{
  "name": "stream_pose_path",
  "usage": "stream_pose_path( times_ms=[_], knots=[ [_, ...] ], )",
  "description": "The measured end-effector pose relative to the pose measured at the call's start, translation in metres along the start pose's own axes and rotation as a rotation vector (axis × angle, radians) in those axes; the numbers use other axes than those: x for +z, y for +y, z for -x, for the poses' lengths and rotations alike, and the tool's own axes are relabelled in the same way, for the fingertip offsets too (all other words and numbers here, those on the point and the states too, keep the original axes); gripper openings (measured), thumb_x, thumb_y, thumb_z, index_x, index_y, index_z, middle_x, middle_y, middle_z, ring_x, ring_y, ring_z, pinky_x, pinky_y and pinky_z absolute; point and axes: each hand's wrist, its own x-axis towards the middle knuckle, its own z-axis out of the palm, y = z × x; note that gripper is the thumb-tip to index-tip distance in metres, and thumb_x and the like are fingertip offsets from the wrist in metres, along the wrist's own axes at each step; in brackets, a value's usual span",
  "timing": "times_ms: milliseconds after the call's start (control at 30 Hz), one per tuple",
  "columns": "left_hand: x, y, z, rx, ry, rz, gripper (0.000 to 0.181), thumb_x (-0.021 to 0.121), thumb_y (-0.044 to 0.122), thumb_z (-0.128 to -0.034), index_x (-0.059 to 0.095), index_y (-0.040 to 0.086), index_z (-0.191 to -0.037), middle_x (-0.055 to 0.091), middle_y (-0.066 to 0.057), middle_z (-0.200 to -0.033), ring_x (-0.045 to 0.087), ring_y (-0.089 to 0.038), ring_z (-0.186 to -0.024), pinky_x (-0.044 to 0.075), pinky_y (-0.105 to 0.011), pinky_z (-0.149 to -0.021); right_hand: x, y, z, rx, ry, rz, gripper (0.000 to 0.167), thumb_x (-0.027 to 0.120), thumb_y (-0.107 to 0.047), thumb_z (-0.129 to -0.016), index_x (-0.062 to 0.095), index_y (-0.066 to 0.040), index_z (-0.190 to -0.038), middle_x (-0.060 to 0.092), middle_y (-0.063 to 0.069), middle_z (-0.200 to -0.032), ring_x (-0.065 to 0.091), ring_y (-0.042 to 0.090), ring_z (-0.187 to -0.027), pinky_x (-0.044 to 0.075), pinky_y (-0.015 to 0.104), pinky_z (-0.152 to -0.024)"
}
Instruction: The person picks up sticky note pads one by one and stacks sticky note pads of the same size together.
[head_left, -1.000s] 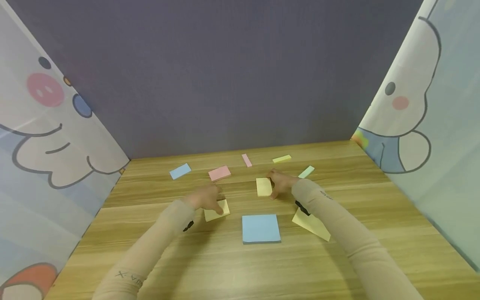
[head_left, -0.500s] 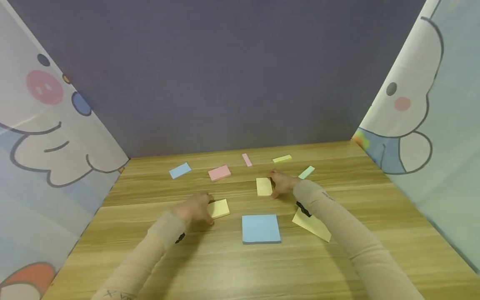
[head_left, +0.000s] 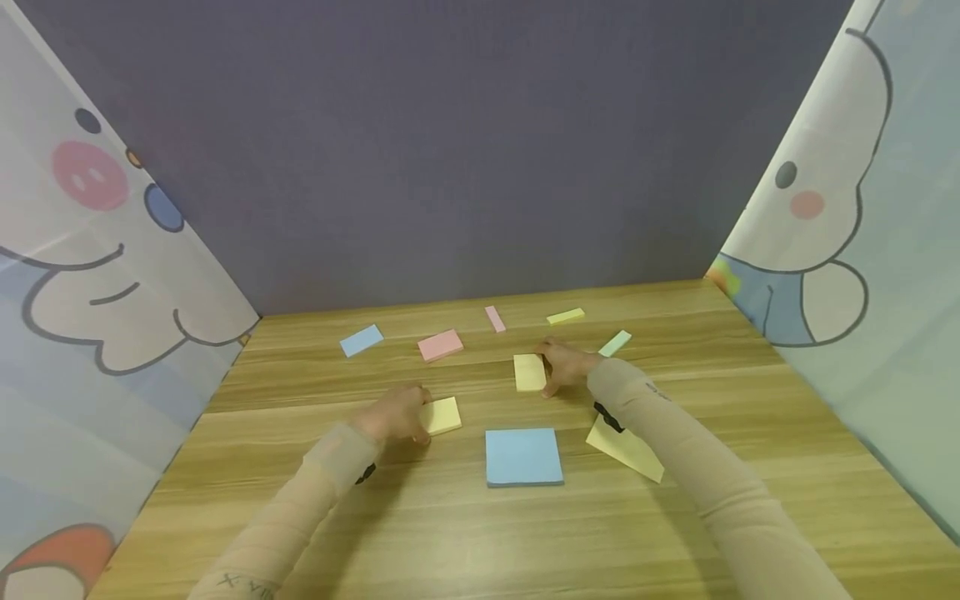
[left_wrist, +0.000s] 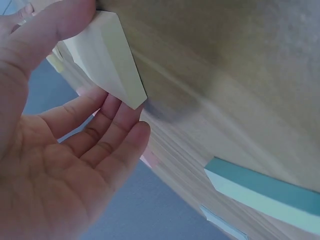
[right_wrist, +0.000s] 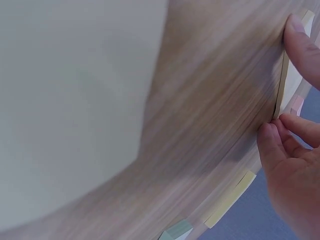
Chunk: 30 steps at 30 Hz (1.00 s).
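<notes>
In the head view my left hand (head_left: 393, 414) holds a small pale yellow pad (head_left: 444, 416) by its left end. The left wrist view shows my thumb at one edge of this pad (left_wrist: 107, 55) and fingertips at the opposite edge. My right hand (head_left: 567, 364) pinches another pale yellow pad (head_left: 529, 372) at its right side, thumb and fingers at opposite ends; the right wrist view shows this pad (right_wrist: 290, 82) lying edge-on between them. Both pads rest on the wooden table (head_left: 517, 550). A larger blue pad (head_left: 523, 457) lies nearer, between the hands.
Along the back lie a small blue pad (head_left: 362, 341), a pink pad (head_left: 440, 345), a pink strip (head_left: 495, 318) and a yellow strip (head_left: 566, 317). A green strip (head_left: 615, 343) is beyond my right wrist. My right forearm partly covers a larger yellow pad (head_left: 624, 450).
My left hand has moved left, from over its yellow pad to the pad's left end, uncovering more of it. My right hand and the pads have hardly moved.
</notes>
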Motion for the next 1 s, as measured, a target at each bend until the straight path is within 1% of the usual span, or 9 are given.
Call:
stream_pose_path(
  times_ms=[67,133,267,400,500,633,767,933,1000],
  knots=[
    [-0.001,-0.001,-0.002,0.005,-0.006,0.01,0.052,0.084,0.012,-0.0586,0.063,0.0,-0.105,0.058,-0.009,-0.103,0.053,-0.021,-0.086,0.048,-0.037,-0.079,0.0,0.0,-0.001,0.002,-0.001,0.005,0.087,0.079,-0.014,-0.069,0.03,0.005,-0.138,0.027,0.018,-0.141,0.033,0.033,-0.126,0.03,0.046,-0.107],
    [-0.003,-0.002,-0.005,0.003,-0.019,0.026,0.054,0.083,0.01,-0.0586,0.062,-0.001,-0.107,0.057,-0.009,-0.106,0.052,-0.02,-0.088,0.048,-0.036,-0.081,0.0,0.0,-0.001,0.007,-0.001,0.008,0.087,0.08,-0.014,-0.069,0.031,0.004,-0.138,0.028,0.017,-0.14,0.034,0.033,-0.126,0.03,0.045,-0.107],
    [-0.006,-0.002,-0.01,-0.018,-0.053,0.078,0.056,0.08,0.004,-0.0602,0.059,-0.001,-0.112,0.056,-0.009,-0.11,0.052,-0.021,-0.084,0.049,-0.035,-0.076,0.001,0.0,-0.003,0.01,0.009,0.008,0.086,0.08,-0.014,-0.068,0.032,0.004,-0.138,0.032,0.015,-0.137,0.038,0.031,-0.121,0.033,0.044,-0.104],
    [-0.01,-0.001,-0.015,-0.038,-0.082,0.073,0.058,0.079,0.002,-0.062,0.058,0.002,-0.117,0.056,-0.008,-0.117,0.052,-0.018,-0.079,0.048,-0.032,-0.072,0.001,0.0,-0.003,0.009,0.008,0.019,0.087,0.08,-0.015,-0.068,0.032,0.003,-0.138,0.031,0.016,-0.138,0.035,0.032,-0.124,0.032,0.045,-0.105],
    [-0.011,0.0,-0.019,-0.03,-0.095,0.06,0.057,0.078,0.0,-0.0623,0.059,0.003,-0.116,0.058,-0.006,-0.111,0.052,-0.016,-0.074,0.049,-0.029,-0.067,0.002,0.0,-0.003,0.005,0.004,0.034,0.088,0.08,-0.016,-0.068,0.031,0.003,-0.138,0.026,0.018,-0.143,0.029,0.035,-0.13,0.029,0.047,-0.107],
    [-0.013,0.001,-0.025,0.014,-0.094,0.05,0.054,0.079,-0.002,-0.0605,0.06,0.001,-0.112,0.058,-0.007,-0.101,0.052,-0.017,-0.072,0.048,-0.027,-0.062,0.001,0.0,-0.003,0.003,0.007,0.038,0.088,0.08,-0.016,-0.069,0.031,0.003,-0.139,0.023,0.018,-0.145,0.026,0.036,-0.133,0.027,0.047,-0.108],
    [-0.013,-0.001,-0.032,0.075,-0.087,0.016,0.051,0.077,-0.005,-0.0611,0.062,0.003,-0.11,0.059,-0.006,-0.106,0.052,-0.017,-0.081,0.049,-0.029,-0.071,0.0,0.0,-0.003,0.011,0.004,0.04,0.088,0.08,-0.016,-0.068,0.031,0.002,-0.139,0.024,0.017,-0.145,0.026,0.035,-0.133,0.028,0.047,-0.108],
    [-0.013,-0.006,-0.038,0.162,-0.071,-0.056,0.05,0.071,-0.012,-0.0607,0.065,0.01,-0.105,0.056,-0.002,-0.105,0.049,-0.017,-0.084,0.045,-0.029,-0.07,0.001,0.002,-0.004,0.008,0.006,0.047,0.088,0.08,-0.017,-0.068,0.031,0.003,-0.138,0.023,0.017,-0.144,0.026,0.036,-0.133,0.029,0.046,-0.107],
    [-0.012,-0.007,-0.039,0.18,-0.068,-0.074,0.053,0.072,-0.012,-0.0603,0.064,0.01,-0.108,0.055,-0.001,-0.108,0.048,-0.017,-0.085,0.045,-0.029,-0.072,0.001,0.003,-0.004,0.004,0.008,0.042,0.088,0.08,-0.017,-0.068,0.031,0.003,-0.138,0.023,0.018,-0.144,0.027,0.036,-0.132,0.029,0.046,-0.107]
  ],
)
